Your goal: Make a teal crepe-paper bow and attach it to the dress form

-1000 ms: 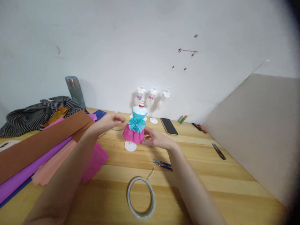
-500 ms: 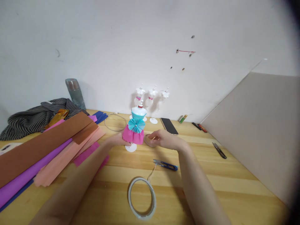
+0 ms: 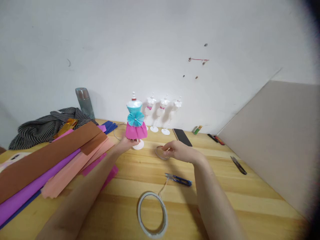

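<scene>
A small white mannequin in a teal paper top, a teal rosette and a pink paper skirt stands upright on its round white foot. My left hand is closed on the stand just under the skirt. To the right, my right hand pinches the rim of a small clear round dish lying on the wooden table.
Rolled crepe paper in brown, purple, peach and pink lies at the left, with striped cloth and a grey flask behind. Three bare mannequins, a phone, blue snips, a tape ring and black snips are around.
My left hand came down from above the table and took the mannequin's stand, then moved it back and left. My right hand let go of the skirt and went to the clear dish.
</scene>
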{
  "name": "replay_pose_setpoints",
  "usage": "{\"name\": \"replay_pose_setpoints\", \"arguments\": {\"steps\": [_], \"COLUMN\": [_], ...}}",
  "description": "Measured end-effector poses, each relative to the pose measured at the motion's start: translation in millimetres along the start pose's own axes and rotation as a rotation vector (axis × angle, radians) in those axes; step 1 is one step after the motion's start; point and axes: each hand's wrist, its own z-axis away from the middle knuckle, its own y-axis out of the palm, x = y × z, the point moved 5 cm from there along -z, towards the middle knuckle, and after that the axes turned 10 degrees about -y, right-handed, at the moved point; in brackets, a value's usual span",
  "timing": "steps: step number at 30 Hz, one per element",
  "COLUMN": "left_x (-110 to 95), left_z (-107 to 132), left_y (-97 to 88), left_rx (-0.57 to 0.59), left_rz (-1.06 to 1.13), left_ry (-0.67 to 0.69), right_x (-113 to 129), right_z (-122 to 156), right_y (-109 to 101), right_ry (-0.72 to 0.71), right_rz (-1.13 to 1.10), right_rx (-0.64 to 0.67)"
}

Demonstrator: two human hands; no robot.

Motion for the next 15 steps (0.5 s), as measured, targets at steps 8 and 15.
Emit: {"name": "replay_pose_setpoints", "arguments": {"steps": [8, 15], "left_x": [14, 13], "left_z": [-14, -51], "left_y": [-27.0, -44.3], "left_rx": [-0.064, -0.173], "left_rz": [-0.088, -0.248], "left_ry": [-0.064, -0.056], "right_x": [1, 11], "right_z": [-1, -2], "right_y": [3, 6], "right_ry": [0.046, 0.017], "right_rz": [0.037, 0.043], "right_rx": [0.064, 0.12]}}
